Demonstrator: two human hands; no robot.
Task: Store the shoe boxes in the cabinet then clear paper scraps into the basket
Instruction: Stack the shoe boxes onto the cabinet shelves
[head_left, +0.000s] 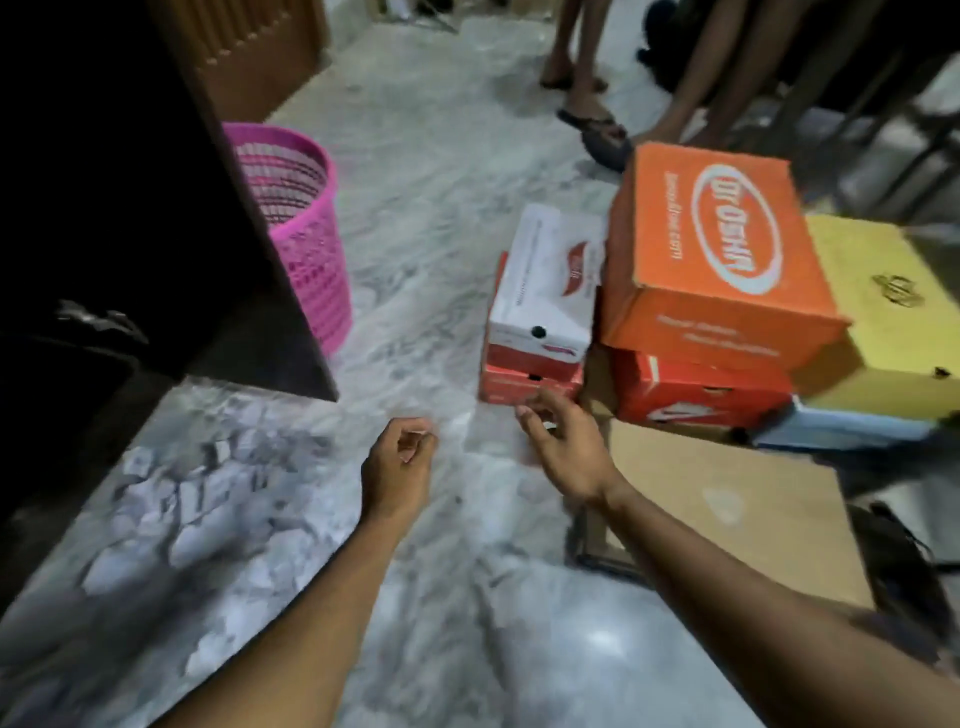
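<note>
Head view: shoe boxes (540, 291) sit stacked on the floor (441, 208) right of the dark cabinet (130, 208), none stored. Right hand (566, 447), fingers spread and empty, nears the lowest red box (524, 384); left hand (400, 462) is loosely curled, empty. Best lifted two-handed from the top.

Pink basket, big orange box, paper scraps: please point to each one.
pink basket (306, 244), head view, on its mesh wall.
big orange box (722, 249), head view, on its lid.
paper scraps (171, 519), head view, pile's middle.
</note>
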